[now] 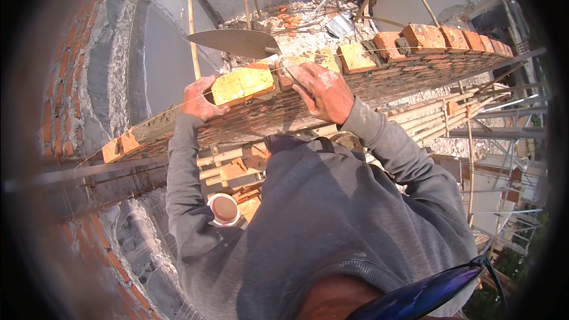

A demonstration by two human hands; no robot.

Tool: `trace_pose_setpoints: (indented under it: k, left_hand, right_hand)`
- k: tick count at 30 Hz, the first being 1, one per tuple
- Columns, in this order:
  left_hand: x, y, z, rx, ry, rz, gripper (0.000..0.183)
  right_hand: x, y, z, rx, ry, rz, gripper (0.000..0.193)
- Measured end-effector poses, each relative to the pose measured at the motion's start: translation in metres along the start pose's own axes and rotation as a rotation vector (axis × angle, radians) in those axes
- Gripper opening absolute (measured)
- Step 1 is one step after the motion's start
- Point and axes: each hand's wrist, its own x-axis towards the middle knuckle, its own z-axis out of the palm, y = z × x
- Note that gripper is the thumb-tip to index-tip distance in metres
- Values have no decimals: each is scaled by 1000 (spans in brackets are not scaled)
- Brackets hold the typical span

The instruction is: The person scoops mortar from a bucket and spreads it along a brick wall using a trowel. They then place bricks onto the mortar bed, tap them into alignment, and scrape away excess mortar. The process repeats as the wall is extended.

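Along the top of a curved brick wall (284, 104), my left hand (200, 99) is closed round the left end of a yellow-orange brick (243, 83), its thumb on the near side. The brick lies on the wall's top course, beside a grey mortar bed (157, 124) to its left. My right hand (325, 92) grips a trowel (234, 42) just right of that brick. The trowel's handle is mostly hidden by my fingers, and its broad blade points left above the far side of the wall. A thin string line (172, 109) runs along the wall top.
More laid bricks (427, 38) continue to the right, and two bricks (121, 145) sit at the wall's left end. Below are bamboo poles (438, 118), loose bricks (234, 169) and a white bucket (224, 209). Rubble (302, 21) lies beyond the wall.
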Motion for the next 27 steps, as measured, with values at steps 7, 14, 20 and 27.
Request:
trace_pose_setpoints:
  k: [7, 14, 20, 27]
  left_hand:
    - [-1, -9, -5, 70, -35, -65, 90]
    - [3, 1, -2, 93, -24, -34, 100]
    - [-8, 8, 2, 5, 15, -121, 110]
    - [-20, -5, 19, -169, 105, -164, 143]
  right_hand:
    - [-1, -6, 3, -3, -17, -24, 57]
    - [6, -7, 8, -27, 20, -82, 63]
    - [10, -15, 17, -119, -318, 12, 84]
    - [10, -19, 10, -149, -416, -8, 97]
